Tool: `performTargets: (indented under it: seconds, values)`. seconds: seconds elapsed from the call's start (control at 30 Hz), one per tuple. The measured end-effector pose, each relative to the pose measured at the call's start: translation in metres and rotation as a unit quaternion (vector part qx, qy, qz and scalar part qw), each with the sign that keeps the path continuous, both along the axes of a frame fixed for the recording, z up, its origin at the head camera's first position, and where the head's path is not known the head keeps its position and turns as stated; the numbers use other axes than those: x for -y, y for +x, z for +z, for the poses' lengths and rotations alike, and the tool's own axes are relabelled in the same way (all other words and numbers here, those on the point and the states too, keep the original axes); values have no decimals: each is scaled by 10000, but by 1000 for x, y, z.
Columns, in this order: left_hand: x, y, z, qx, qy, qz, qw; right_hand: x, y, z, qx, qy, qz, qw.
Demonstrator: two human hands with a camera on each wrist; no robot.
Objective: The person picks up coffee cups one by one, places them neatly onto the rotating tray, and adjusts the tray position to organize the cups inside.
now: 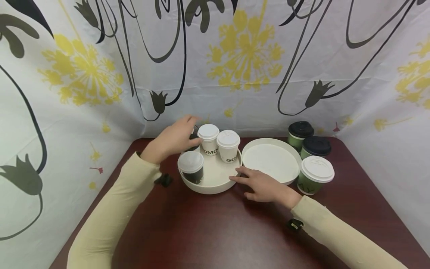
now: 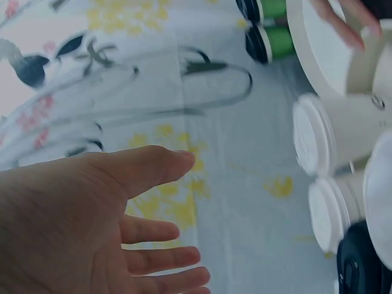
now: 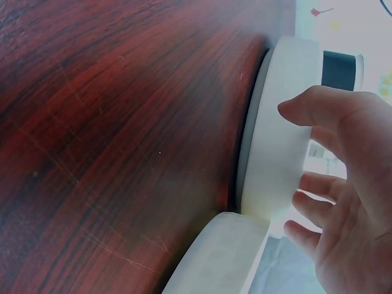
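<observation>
My left hand (image 1: 174, 139) hovers over the left side of a round white tray (image 1: 215, 175), fingers spread and holding nothing. Two white paper cups with white lids, a back cup (image 1: 209, 139) and a right cup (image 1: 228, 145), stand in that tray. At its front left is a white-lidded cup with a dark band (image 1: 191, 167). Another dark cup is partly hidden behind my left hand; a black lid (image 2: 358, 260) shows in the left wrist view. Loosely spread, the fingers of my right hand (image 1: 263, 185) are at the tray's right rim.
A second round tray (image 1: 270, 158) adjoins the first on the right. Beside it stand green cups: a back one with a black lid (image 1: 301, 129), another black-lidded cup (image 1: 315, 146) and a white-lidded cup (image 1: 315, 173). A patterned cloth (image 1: 248, 101) hangs behind the dark wooden table (image 1: 201, 228).
</observation>
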State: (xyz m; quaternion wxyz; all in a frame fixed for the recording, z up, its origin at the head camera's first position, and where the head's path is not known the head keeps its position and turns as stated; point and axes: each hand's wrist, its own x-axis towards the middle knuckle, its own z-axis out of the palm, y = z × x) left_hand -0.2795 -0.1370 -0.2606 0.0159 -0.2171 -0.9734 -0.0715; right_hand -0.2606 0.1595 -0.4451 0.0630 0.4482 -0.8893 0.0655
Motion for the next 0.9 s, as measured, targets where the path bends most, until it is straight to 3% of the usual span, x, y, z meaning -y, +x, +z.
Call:
performTargets:
  seconds: [0.23, 0.37, 0.63, 0.9]
  values:
    - [13, -49, -1, 191, 63, 319, 9993, 0, 0, 0, 49, -7, -33, 10000]
    - [18, -70, -5, 329, 50, 445, 9985, 1, 0, 0, 64, -52, -8, 10000]
    - [23, -102, -17, 462, 11, 739, 9962, 1, 2, 3, 104, -79, -57, 9999]
    - [33, -122, -43, 485, 9, 996, 9938, 1, 3, 2, 181, -103, -63, 9998]
